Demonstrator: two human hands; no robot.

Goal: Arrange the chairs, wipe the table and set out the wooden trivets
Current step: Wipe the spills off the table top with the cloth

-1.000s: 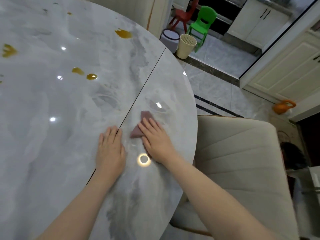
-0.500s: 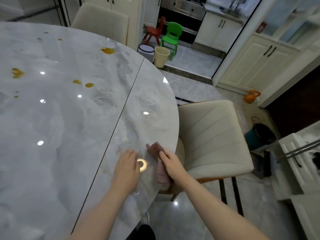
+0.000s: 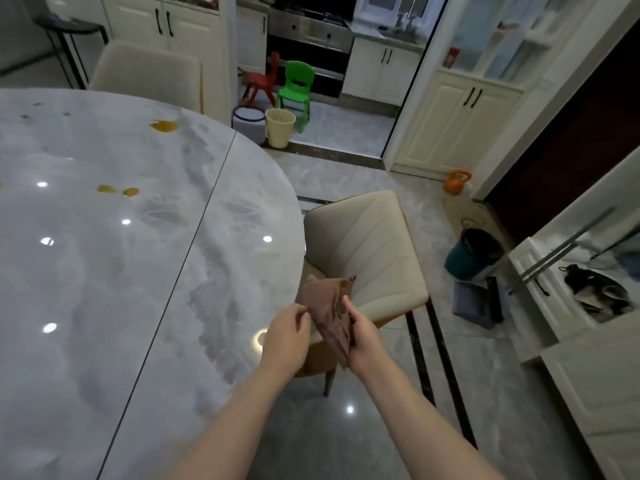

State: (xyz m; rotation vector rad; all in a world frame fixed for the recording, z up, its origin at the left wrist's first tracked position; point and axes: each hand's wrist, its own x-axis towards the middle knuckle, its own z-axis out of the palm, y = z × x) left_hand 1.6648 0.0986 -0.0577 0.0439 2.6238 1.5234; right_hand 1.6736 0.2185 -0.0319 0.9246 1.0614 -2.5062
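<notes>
Two hands meet just off the right edge of the round grey marble tabletop [image 3: 104, 271], both on a crumpled dusty-pink wiping cloth [image 3: 329, 315] held in the air above the seat of the cream upholstered chair [image 3: 367, 251] tucked at that edge. The right hand [image 3: 363, 336] grasps the cloth's lower part; the left hand [image 3: 285, 332] pinches its left side (its fingertips are hidden by the knuckles). The cloth's far face cannot be seen. Amber spills [image 3: 163, 126] lie near the tabletop's far edge, with two smaller ones [image 3: 117, 190] nearer the middle; the tabletop's left part is cut off. A second cream chair [image 3: 145, 74] stands behind the far edge, its seat hidden. No wooden trivets can be made out.
</notes>
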